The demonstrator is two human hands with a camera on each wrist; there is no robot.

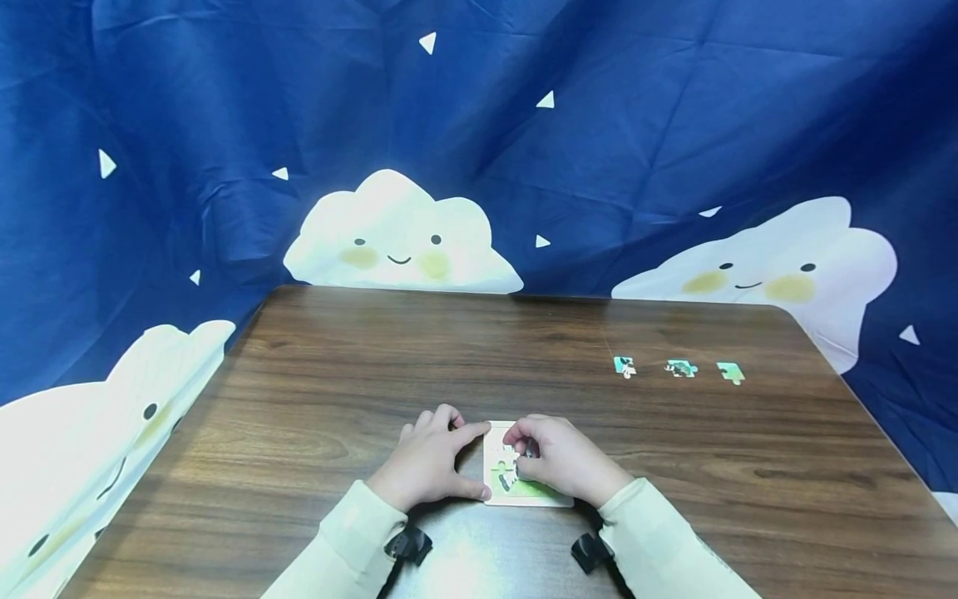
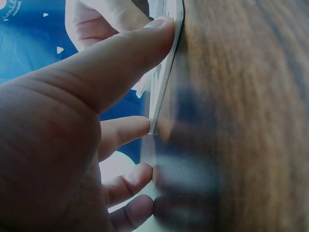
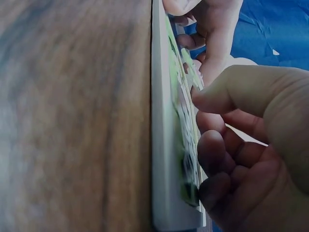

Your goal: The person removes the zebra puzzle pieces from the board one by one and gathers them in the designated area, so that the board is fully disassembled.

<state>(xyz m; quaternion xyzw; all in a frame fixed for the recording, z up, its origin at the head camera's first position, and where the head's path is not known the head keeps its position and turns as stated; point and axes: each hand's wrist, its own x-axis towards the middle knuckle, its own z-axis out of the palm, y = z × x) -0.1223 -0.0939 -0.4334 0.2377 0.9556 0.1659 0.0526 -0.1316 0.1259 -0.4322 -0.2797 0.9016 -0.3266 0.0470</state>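
A small jigsaw puzzle board with a pale rim lies flat on the table before me, showing green and white picture parts. My left hand spans the board's left edge; thumb and index finger touch its near and far left corners, with the other fingers on the tabletop. Over the board, my right hand pinches a jigsaw piece between thumb and fingers. In the right wrist view that piece tilts up from the board's surface. Much of the board's right half is hidden under the right hand.
Three loose jigsaw pieces lie in a row at the far right: a left one, a middle one and a green one. The brown wooden table ends against a blue cloth with clouds.
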